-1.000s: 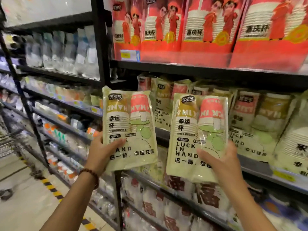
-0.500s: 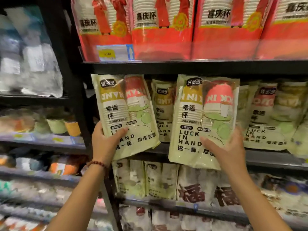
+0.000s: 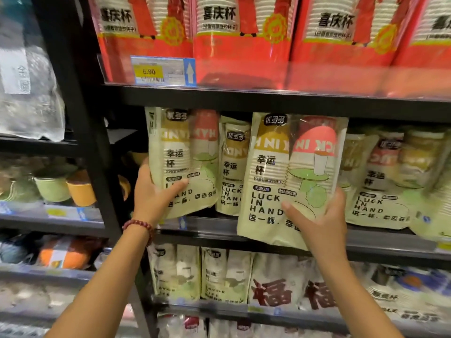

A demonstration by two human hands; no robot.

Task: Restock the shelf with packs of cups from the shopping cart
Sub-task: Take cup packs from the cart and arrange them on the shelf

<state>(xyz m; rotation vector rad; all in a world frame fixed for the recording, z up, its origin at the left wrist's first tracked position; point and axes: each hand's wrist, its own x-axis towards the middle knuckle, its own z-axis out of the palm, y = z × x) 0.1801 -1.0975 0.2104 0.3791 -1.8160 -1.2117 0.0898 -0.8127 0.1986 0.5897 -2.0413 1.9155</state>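
My left hand grips a pale green pack of cups by its lower left edge, thumb across the front. That pack stands at the far left end of the middle shelf, its bottom just above the shelf lip. My right hand holds a second identical pack by its lower right corner, in front of the shelf's row of the same packs. This pack hangs lower, its bottom edge overlapping the shelf front.
Red cup packs fill the shelf above, behind a price tag. Pale and white cup packs stand on the shelf below. A black upright post divides this bay from the left bay holding bowls.
The view has closed in on the shelf. Both hands have carried their packs forward; the left pack has gone in at the shelf's left end, the right pack is closer to the row.
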